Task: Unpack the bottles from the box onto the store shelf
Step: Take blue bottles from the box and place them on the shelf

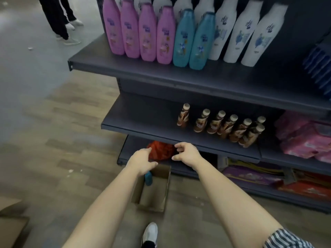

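Left hand point(141, 159) and right hand point(186, 153) are held above the open box point(165, 187) on the floor, at the shelf unit's foot. Fingers of both are loosely apart, nothing gripped. One teal bottle point(148, 179) is seen in the box's far-left corner.

One wide-angle camera, worn on the head, is looking forward and steeply down from standing height, facing the store shelf point(161, 76) front edges close up, with the box point(152, 199) on the floor point(62, 140) below.
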Demonstrator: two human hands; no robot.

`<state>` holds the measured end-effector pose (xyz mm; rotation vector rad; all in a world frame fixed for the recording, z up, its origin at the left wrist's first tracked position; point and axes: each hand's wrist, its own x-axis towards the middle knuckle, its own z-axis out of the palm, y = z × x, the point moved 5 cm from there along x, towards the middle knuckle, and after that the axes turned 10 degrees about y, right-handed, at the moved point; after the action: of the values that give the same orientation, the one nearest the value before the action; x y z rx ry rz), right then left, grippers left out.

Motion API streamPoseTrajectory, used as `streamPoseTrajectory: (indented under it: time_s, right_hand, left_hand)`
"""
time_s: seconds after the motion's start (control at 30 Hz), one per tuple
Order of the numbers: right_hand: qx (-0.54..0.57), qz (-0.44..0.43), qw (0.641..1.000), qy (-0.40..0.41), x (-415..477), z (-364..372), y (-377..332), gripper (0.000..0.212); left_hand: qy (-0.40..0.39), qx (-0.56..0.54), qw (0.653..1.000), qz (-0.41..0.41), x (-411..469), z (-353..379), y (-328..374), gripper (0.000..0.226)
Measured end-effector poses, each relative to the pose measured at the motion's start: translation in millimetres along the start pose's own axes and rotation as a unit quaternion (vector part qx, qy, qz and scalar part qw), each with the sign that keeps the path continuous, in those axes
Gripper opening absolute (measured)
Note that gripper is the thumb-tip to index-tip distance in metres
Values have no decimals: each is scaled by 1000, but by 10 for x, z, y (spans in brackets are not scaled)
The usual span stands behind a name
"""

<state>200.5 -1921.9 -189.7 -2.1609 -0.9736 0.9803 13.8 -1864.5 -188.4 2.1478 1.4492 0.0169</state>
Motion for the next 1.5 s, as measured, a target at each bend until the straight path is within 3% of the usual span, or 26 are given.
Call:
streamPoseTrajectory:
  time_s: [0.23, 0.43, 0.73, 0.97, 1.3, 1.5]
  right_hand:
    - [-35, 13, 999, -28, 302, 769, 562, 66]
    - [-55, 35, 997, -44, 855, 1571, 1219, 65]
    - [-89, 99, 987, -86, 1826, 2852, 2402, 75]
    - [-84, 128, 985, -86, 2356, 3599, 3137, 71]
    - [-84, 115, 986, -84, 2852, 4182, 3526, 71]
    - [-36, 125, 988, -88, 2997, 4466, 3578, 69]
  left_hand:
    - [-38, -24, 996, -81, 59, 785, -645, 92]
    - [-56, -82, 986, -132, 414, 1691, -1244, 85]
    - [-58, -125, 975, -176, 1186, 3198, -1945, 92]
    - [-68, -207, 950, -224, 1599, 4389, -2388, 91]
    - [-57, -192, 943, -266, 1927, 4892, -2783, 96]
    - [-73, -165, 949, -259, 2050, 4945, -2881, 73]
